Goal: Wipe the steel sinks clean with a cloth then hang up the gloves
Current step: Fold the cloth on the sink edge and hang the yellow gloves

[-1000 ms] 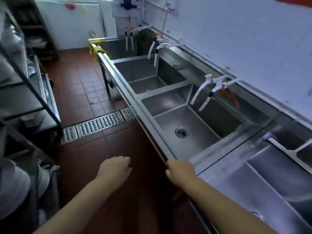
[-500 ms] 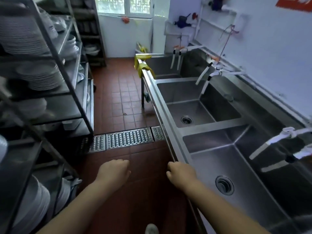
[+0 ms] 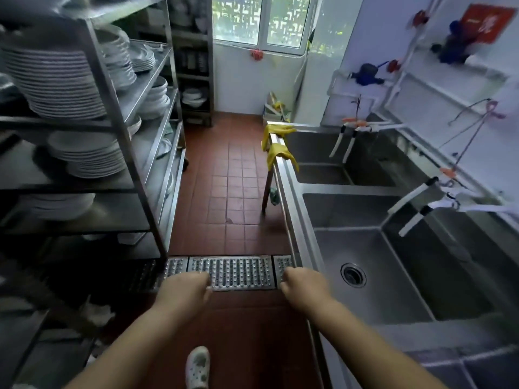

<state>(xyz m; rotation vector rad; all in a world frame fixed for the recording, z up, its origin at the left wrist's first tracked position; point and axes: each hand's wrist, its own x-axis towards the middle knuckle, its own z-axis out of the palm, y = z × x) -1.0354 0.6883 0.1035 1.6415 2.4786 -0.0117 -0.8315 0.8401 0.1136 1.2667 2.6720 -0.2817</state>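
Hanging curled and empty, both hands (image 3: 185, 290) (image 3: 304, 284) hover beside smooth steel sinks (image 3: 373, 276).

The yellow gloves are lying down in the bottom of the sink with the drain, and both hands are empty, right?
Not quite. The head view shows the yellow gloves draped over the front rim of the far sink, not lying in the near sink with the drain. The rest holds: the left hand and right hand hold nothing.
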